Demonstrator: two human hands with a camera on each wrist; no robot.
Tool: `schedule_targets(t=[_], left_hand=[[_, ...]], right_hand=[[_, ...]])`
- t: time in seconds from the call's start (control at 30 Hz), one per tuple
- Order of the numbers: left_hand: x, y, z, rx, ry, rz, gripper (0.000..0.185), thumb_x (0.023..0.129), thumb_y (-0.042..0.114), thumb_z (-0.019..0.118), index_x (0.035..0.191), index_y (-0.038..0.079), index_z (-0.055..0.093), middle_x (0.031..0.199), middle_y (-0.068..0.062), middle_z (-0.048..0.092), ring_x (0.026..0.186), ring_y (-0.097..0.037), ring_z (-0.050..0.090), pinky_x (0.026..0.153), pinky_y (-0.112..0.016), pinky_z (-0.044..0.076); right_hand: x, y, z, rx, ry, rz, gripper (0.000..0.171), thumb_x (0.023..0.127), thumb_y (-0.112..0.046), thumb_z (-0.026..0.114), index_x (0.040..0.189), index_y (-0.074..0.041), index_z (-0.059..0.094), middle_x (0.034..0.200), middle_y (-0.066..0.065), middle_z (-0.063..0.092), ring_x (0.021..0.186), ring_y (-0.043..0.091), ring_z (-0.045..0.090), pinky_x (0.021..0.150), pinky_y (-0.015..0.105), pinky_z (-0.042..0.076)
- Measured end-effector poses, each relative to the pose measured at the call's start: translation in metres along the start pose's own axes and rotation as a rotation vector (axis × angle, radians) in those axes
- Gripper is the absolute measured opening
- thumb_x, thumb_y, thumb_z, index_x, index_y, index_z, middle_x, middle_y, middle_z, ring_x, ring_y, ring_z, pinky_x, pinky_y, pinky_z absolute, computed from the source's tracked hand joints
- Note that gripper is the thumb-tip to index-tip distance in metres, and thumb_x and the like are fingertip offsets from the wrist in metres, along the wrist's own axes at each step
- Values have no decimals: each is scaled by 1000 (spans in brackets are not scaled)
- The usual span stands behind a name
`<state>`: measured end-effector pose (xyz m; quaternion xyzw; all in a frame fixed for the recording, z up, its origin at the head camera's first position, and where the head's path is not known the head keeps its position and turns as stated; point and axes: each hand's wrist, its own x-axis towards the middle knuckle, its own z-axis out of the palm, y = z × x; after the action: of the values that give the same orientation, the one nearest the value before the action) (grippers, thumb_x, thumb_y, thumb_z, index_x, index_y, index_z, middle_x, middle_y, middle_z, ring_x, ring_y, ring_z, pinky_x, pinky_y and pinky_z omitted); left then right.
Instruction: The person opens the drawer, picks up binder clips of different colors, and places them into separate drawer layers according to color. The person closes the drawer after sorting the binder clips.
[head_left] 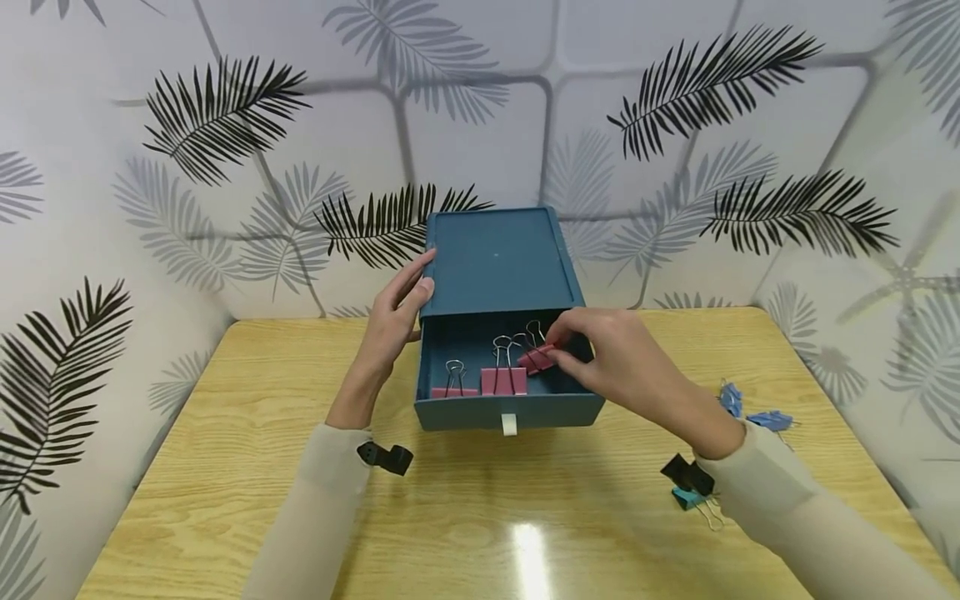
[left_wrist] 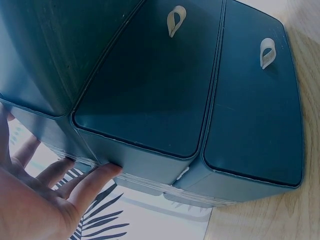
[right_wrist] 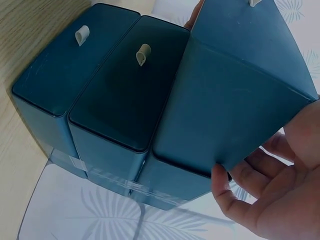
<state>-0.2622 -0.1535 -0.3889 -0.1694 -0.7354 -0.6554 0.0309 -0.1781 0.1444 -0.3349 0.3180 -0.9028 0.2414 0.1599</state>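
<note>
Right hand (head_left: 618, 358) pinches pink clip (head_left: 537, 359) inside drawer (head_left: 510, 410), near its right wall.

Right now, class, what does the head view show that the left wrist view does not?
Only the head view shows the open top drawer with pink binder clips, the right hand pinching one pink clip, and blue clips on the table. Only the left wrist view shows two closed drawer fronts with pale pull tabs. Both show the dark blue drawer box and the left hand touching its side.
</note>
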Motion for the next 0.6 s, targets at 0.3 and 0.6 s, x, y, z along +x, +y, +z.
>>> schedule_targets(t=[0.3,0.6], left_hand=[[-1,0,1,-17,-2,-6,48,107,41,53,155,37,48,164,5,35,147,-26,39,94,-71,47],[-1,0,1,-34,0,-17,51,108,34,51,158,33,43,166,2,31,146,-31,39,92,-71,48]], right_hand=[[-4,2,0,17,34,-36,16,87,-8,83,99,-6,74,95,4,72,87,20,69,75,40,57],[-9,5,1,78,134,-49,21,86,-5,83,105,-6,75,103,3,73,94,18,68,76,40,58]])
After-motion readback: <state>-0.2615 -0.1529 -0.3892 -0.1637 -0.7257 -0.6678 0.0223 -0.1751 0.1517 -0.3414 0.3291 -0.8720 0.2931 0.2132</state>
